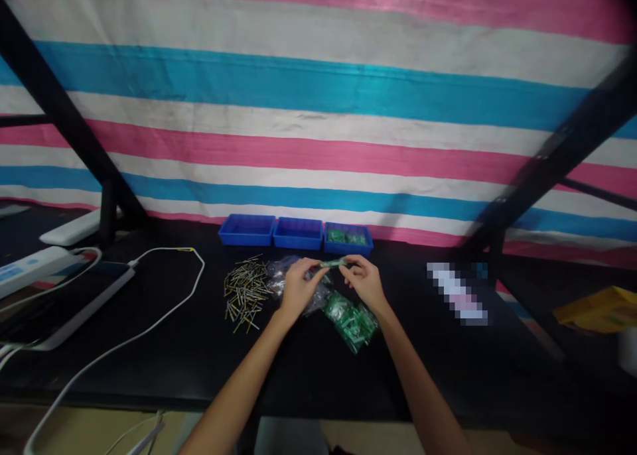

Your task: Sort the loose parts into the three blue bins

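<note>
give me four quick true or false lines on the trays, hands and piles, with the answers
1. Three blue trays stand in a row. True.
2. The leftmost tray holds green pieces. False: the rightmost tray does.
3. The left hand and right hand both hold a small green item. True.
4. The thin sticks lie to the right of the green pile. False: the sticks are left of the pile.
</note>
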`<state>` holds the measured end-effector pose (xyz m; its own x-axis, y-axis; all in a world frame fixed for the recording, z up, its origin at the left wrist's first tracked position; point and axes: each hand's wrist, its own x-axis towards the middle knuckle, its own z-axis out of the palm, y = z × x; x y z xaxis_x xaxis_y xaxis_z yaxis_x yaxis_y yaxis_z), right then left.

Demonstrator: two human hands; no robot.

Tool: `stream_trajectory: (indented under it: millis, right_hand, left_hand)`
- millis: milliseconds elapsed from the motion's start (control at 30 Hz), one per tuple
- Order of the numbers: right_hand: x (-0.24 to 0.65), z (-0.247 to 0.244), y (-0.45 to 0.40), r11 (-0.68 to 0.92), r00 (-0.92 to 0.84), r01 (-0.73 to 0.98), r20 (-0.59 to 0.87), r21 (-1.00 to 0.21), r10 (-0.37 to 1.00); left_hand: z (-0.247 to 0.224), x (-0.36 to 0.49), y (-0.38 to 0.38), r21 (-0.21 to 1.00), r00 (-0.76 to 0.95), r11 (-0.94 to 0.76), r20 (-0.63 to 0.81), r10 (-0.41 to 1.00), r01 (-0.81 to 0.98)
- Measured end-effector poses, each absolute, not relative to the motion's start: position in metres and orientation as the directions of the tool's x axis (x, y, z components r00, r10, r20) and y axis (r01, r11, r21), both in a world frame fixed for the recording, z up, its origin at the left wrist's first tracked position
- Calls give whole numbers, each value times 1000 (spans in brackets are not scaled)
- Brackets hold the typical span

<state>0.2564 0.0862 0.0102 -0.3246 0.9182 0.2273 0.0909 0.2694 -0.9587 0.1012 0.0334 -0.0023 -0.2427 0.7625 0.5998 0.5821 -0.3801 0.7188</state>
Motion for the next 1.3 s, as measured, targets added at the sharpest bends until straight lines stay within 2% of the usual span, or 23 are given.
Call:
stream_trajectory:
  millis: [133,233,500,667,967,1067,1300]
  right_hand:
    - [256,14,83,361,-302,58,329,-931,895]
    - [256,13,81,391,-319,61,353,-918,880]
    - [252,12,79,241,-281,68,213,-968,936]
    - [252,9,85,204,-234,89,179,-975,956]
    - [300,2,124,72,166,115,90,-991,982]
    - [306,0,131,72,195,118,95,-990,976]
    - [284,10,158,162,106,362,213,-918,971]
  left_hand:
    - [5,104,30,709,-244,-441,642,727,551]
    - [5,104,29,708,-272,-437,650,709,554]
    - [0,105,32,723,-305,-429,645,701,542]
    - [3,109,28,707,-252,-438,645,722,555]
    - [8,106,21,698,-239,-417,637,733,582]
    - [7,105,20,693,-244,-410,640,729,594]
    - [7,103,17,636,-190,-408,661,726,654]
